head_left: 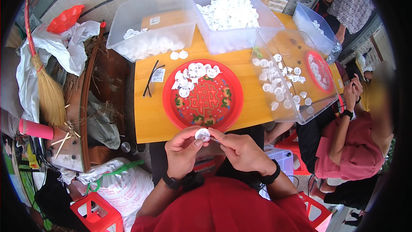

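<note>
My left hand (pixel 182 149) pinches a small round white plastic piece (pixel 202 134) between thumb and fingers, just over the table's near edge. In my right hand (pixel 244 152) is a thin metal tool (pixel 216 140), its tip against the piece; the tool's exact kind is too small to make out. Beyond my hands lies a round red tray (pixel 234 114) with a printed flower pattern. Several similar white pieces (pixel 193 74) are heaped toward its far side. Two white discs (pixel 179 55) rest on the table past the tray.
Clear plastic bins (pixel 150 17) (pixel 268 21) holding white pieces line the table's (pixel 148 120) far side. Another clear bin (pixel 315 107) lies at the right. Black glasses (pixel 150 79) sit left of the tray. A co-worker in red (pixel 352 146) sits right; a broom (pixel 49 90) leans left.
</note>
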The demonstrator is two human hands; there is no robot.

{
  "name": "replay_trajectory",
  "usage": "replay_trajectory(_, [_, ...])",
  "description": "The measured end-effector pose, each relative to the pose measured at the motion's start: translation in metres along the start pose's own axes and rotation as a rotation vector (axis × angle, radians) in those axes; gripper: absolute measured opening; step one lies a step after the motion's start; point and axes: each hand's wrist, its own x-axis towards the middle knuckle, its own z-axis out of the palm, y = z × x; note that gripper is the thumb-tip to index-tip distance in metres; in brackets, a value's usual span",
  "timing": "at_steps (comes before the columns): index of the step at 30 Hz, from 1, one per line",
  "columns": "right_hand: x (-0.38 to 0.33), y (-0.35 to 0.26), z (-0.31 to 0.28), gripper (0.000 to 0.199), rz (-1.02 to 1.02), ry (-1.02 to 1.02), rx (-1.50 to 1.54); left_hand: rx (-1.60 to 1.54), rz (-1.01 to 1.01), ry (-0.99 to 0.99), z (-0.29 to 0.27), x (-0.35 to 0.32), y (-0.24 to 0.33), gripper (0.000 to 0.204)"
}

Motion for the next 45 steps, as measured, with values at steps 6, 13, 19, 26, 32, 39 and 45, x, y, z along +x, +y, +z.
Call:
replay_trajectory(6, [0.004,0.010,-0.003,0.056,0.079,-0.101,0.354,-0.046,0.032,-0.055,-0.006,0.000,-0.002,0.022])
replay_trajectory(13, [0.007,0.001,-0.006,0.047,0.232,-0.092,0.367,0.009,-0.033,0.016,-0.005,-0.001,-0.002,0.024])
replay_trajectory(19, [-0.005,-0.004,0.000,0.032,0.040,0.090,-0.115,0.014,-0.066,0.088,-0.002,-0.001,-0.001,0.027])
replay_trajectory(26, [-0.008,-0.009,0.004,0.042,0.029,0.122,-0.231,0.059,-0.074,0.080,-0.004,-0.003,-0.004,0.028])
replay_trajectory(32, [-0.007,-0.010,0.001,0.036,-0.027,0.083,-0.336,0.049,-0.061,0.062,-0.002,-0.004,-0.005,0.028])
replay_trajectory(39, [-0.006,-0.014,-0.001,0.042,-0.023,0.010,-0.453,0.123,-0.042,0.056,0.000,-0.005,-0.006,0.026])
replay_trajectory(45, [-0.002,-0.018,-0.007,0.038,-0.008,-0.108,-0.511,0.204,0.001,0.008,-0.005,-0.007,-0.010,0.025])
